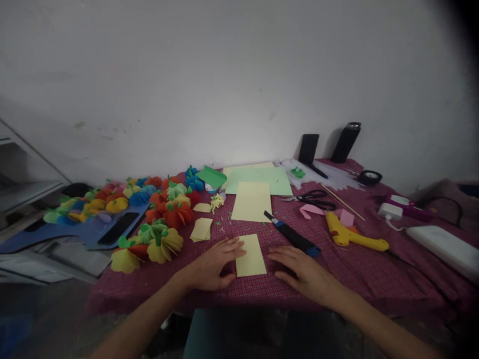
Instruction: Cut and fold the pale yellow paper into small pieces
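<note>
A small pale yellow paper sheet (252,257) lies flat on the table in front of me. My left hand (215,262) rests at its left side, fingers stretched out, the fingertips on the paper's left edge. To the right of the sheet, my right hand (299,269) lies on the cloth with its fingers extended and nothing in them. Just beyond that hand is a dark folded fan-like item (294,237) with a blue edge. A larger yellow sheet (252,202) sits farther back, and a stack of small yellow pieces (202,229) is left of it.
Colourful paper pumpkins (175,214) crowd the left. At the right are scissors (316,198), a yellow glue gun (352,237), a wooden stick (342,202), a tape roll (369,177) and a white power bank-like box (443,247). A black bottle (346,143) stands against the wall.
</note>
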A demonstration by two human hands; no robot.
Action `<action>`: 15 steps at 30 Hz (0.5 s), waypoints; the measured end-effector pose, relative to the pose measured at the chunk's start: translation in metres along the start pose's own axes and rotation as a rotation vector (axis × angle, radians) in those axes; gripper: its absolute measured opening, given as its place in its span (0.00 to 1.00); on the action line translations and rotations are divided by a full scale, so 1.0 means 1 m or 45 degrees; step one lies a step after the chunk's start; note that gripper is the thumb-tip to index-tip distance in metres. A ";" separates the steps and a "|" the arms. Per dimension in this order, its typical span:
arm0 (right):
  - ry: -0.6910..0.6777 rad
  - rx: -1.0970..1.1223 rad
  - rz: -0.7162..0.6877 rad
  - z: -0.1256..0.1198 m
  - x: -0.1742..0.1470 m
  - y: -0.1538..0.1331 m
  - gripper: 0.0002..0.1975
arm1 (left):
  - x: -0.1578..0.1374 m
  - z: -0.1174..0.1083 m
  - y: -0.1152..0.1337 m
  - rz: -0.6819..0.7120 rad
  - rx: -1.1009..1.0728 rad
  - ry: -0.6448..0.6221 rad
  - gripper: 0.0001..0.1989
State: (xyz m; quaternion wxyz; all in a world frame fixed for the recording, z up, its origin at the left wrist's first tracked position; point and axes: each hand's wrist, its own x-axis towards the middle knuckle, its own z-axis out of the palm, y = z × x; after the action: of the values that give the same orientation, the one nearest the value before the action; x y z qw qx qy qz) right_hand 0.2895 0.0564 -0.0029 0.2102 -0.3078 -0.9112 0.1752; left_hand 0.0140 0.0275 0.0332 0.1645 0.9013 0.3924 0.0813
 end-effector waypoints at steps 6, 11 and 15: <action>0.046 -0.076 -0.037 0.001 0.006 0.001 0.17 | 0.004 0.005 0.002 0.046 -0.042 0.030 0.29; 0.192 -0.277 0.028 -0.003 0.009 0.019 0.16 | 0.006 0.009 0.000 0.046 -0.063 0.025 0.28; 0.286 -0.455 0.146 -0.004 0.010 0.034 0.17 | 0.006 0.012 0.000 0.033 -0.058 0.052 0.27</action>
State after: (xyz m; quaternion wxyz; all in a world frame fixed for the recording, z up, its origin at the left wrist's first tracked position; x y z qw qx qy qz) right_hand 0.3003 0.0890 -0.0119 0.2422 -0.4089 -0.8797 -0.0129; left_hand 0.0214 0.0292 0.0218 0.1760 0.9005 0.3819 0.1106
